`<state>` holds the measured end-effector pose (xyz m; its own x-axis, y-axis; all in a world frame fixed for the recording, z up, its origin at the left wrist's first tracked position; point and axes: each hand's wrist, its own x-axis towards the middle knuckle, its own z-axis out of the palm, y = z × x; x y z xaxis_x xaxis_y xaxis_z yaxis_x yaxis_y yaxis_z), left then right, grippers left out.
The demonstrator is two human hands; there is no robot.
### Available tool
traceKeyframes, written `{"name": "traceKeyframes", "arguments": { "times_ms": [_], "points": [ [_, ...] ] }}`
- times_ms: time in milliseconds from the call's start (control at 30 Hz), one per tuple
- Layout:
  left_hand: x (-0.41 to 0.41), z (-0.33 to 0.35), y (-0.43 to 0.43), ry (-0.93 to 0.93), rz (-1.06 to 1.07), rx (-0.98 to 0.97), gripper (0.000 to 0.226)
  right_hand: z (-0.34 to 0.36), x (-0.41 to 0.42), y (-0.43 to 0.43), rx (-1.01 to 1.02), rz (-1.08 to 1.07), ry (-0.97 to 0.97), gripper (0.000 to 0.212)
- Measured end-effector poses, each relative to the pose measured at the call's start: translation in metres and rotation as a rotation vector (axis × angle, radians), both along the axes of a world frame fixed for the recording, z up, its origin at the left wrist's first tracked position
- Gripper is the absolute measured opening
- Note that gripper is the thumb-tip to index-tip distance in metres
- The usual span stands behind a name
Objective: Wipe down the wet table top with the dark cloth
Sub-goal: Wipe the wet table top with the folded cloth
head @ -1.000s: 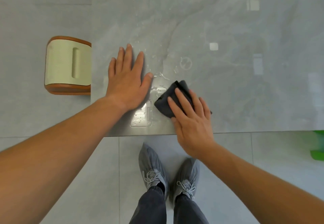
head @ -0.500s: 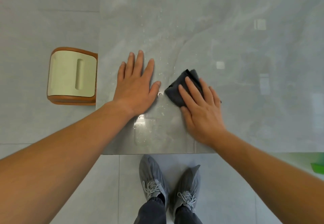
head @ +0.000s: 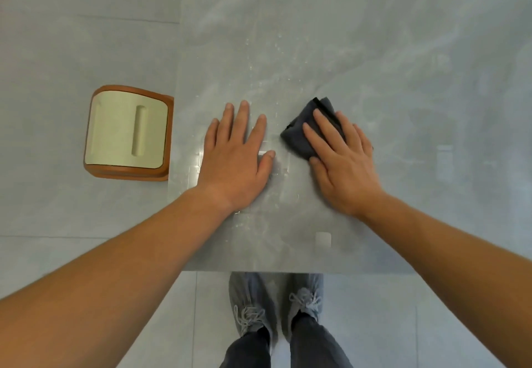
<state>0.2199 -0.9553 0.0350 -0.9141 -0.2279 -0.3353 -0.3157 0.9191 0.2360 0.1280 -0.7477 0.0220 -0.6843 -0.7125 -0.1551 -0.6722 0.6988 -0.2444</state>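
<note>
The grey marbled table top (head: 388, 59) fills the upper right of the head view. Small water droplets (head: 267, 62) glisten on it beyond my hands, and a faint wet sheen lies between the hands. My right hand (head: 342, 163) presses flat on the folded dark cloth (head: 305, 134), whose far and left parts stick out past my fingers. My left hand (head: 239, 160) lies flat on the table with fingers spread, a short gap left of the cloth, and holds nothing.
A stool with a pale green seat and brown rim (head: 128, 134) stands on the floor just left of the table's left edge. The table's near edge (head: 288, 271) runs above my grey shoes (head: 276, 307). Grey floor tiles surround the table.
My right hand has pushed the cloth away from the near edge, farther onto the table and rightward. The puddle near the left hand looks mostly wiped. The view shifted forward.
</note>
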Motion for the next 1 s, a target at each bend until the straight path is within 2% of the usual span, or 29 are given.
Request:
{"name": "traceKeyframes", "arguments": {
  "times_ms": [67,167,233,300,400,500,567,633,733,900,1000],
  "points": [
    [-0.001,0.001,0.000,0.002,0.001,0.017,0.065,-0.001,-0.032,-0.008,0.002,-0.076,0.015,0.056],
    [-0.001,0.005,-0.002,0.003,0.004,0.024,0.064,-0.002,-0.077,-0.032,-0.035,-0.385,0.014,0.056],
    [-0.008,0.008,-0.006,0.006,0.009,0.029,0.065,-0.005,-0.080,-0.047,-0.034,-0.469,0.021,0.056],
    [-0.021,0.010,-0.011,0.025,0.034,0.028,0.067,-0.004,-0.065,-0.048,-0.034,-0.381,0.035,0.056],
    [-0.045,0.013,-0.012,0.021,0.045,0.037,0.070,0.001,-0.041,-0.023,-0.020,-0.137,0.021,0.056],
    [-0.067,0.014,-0.015,0.002,0.048,0.034,0.069,0.006,-0.063,-0.010,0.018,0.000,-0.022,0.056],
    [-0.083,0.014,-0.020,-0.016,0.055,0.020,0.069,0.006,-0.099,-0.022,0.015,-0.053,-0.023,0.056],
    [-0.096,0.013,-0.025,-0.025,0.059,0.011,0.069,0.003,-0.135,-0.046,-0.014,-0.213,-0.027,0.056],
    [-0.110,0.013,-0.033,-0.043,0.068,0.020,0.068,-0.004,-0.145,-0.075,-0.010,-0.336,-0.029,0.057],
    [-0.114,0.018,-0.038,-0.103,0.060,0.023,0.066,-0.004,-0.111,-0.046,-0.013,-0.034,-0.004,0.058],
    [-0.117,0.021,-0.042,-0.091,0.064,0.023,0.066,-0.003,-0.150,-0.050,-0.001,0.002,-0.019,0.058]
  ]
}}
